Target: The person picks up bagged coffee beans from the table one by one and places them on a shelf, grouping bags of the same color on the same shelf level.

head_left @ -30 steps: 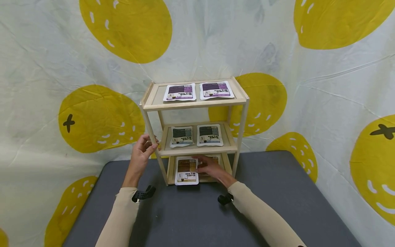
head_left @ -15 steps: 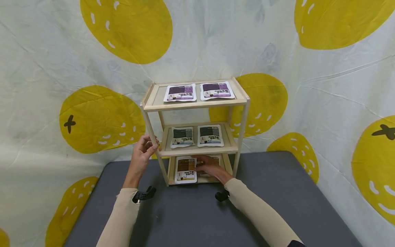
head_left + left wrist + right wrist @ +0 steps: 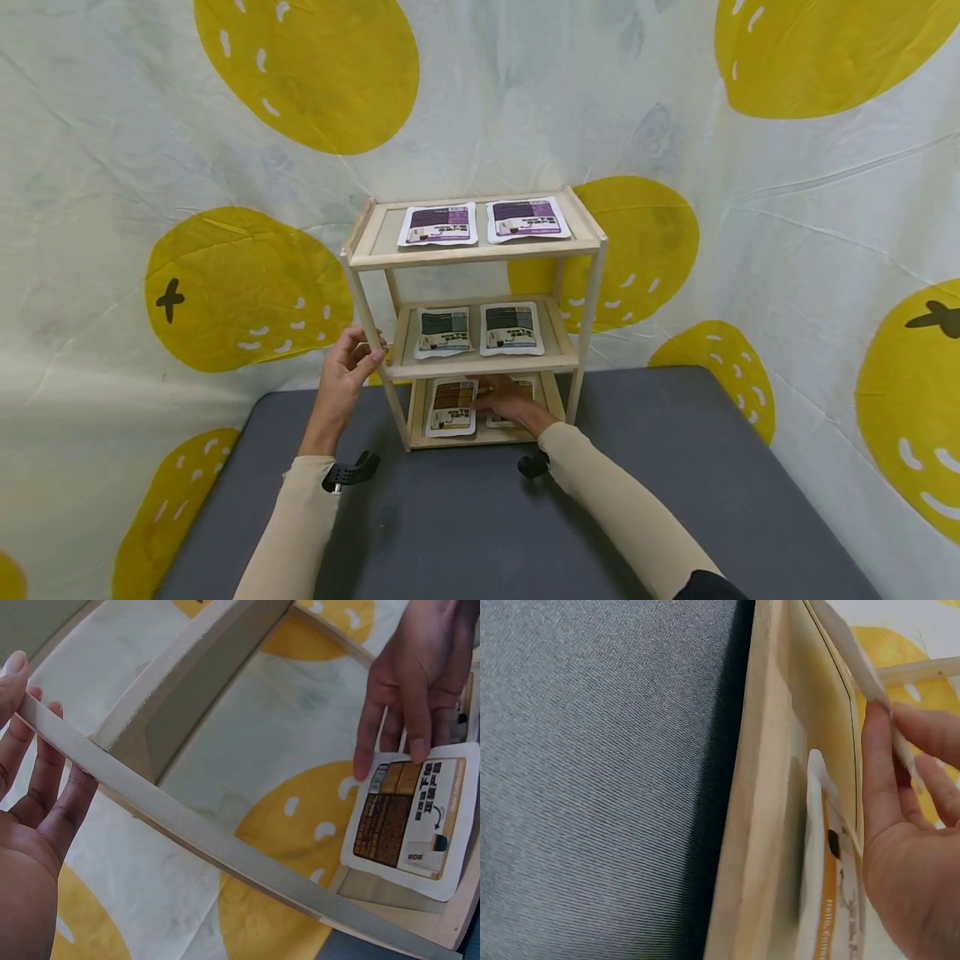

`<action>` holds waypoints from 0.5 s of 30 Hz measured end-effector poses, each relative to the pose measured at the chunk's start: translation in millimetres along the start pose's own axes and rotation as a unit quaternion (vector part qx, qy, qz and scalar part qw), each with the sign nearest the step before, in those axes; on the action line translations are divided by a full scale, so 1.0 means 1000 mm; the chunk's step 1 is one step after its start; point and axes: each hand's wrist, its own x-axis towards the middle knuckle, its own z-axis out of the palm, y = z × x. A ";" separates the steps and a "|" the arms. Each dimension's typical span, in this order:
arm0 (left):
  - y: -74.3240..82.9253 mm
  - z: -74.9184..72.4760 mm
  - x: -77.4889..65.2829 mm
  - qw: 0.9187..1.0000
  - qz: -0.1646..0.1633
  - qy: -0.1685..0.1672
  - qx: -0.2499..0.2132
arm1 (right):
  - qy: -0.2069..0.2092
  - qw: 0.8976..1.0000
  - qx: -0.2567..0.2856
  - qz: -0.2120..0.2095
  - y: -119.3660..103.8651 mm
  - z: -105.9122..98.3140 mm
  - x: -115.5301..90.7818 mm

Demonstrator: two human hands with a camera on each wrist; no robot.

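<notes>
A three-tier wooden shelf rack (image 3: 483, 365) stands on the dark grey table. My left hand (image 3: 343, 379) holds its front left post (image 3: 172, 806), thumb on one side and fingers behind. In the bottom tier, my right hand (image 3: 508, 400) pinches a white-edged packet with a brown and orange label (image 3: 452, 408) by its right edge. The right wrist view shows this packet (image 3: 855, 656) edge-on and tilted above the shelf board, between thumb and fingers. Another orange-labelled packet (image 3: 829, 892) lies to its right, partly hidden by my right hand in the head view.
Two green-labelled packets, left (image 3: 442, 332) and right (image 3: 512, 328), lie on the middle tier. Two purple-labelled packets, left (image 3: 438, 225) and right (image 3: 528, 219), lie on top. The middle tier sits close above my right hand. A fruit-patterned cloth (image 3: 480, 100) hangs behind.
My right hand has moved the brown and orange packet farther back into the bottom tier; its front edge no longer overhangs the rail. The left hand stays on the post.
</notes>
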 end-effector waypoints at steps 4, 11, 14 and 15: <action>0.000 0.000 0.001 1.000 0.004 -0.005 0.002 | 0.020 0.999 -0.050 0.001 -0.003 0.000 -0.002; -0.002 0.000 0.000 1.000 0.008 0.004 0.012 | 0.035 0.996 -0.088 0.001 -0.009 0.002 -0.010; -0.001 -0.001 -0.003 0.999 0.001 0.017 0.041 | 0.023 0.994 -0.107 -0.020 -0.010 0.002 -0.018; -0.001 -0.001 -0.005 0.998 -0.004 0.023 0.051 | 0.018 0.993 -0.114 -0.029 -0.011 0.001 -0.022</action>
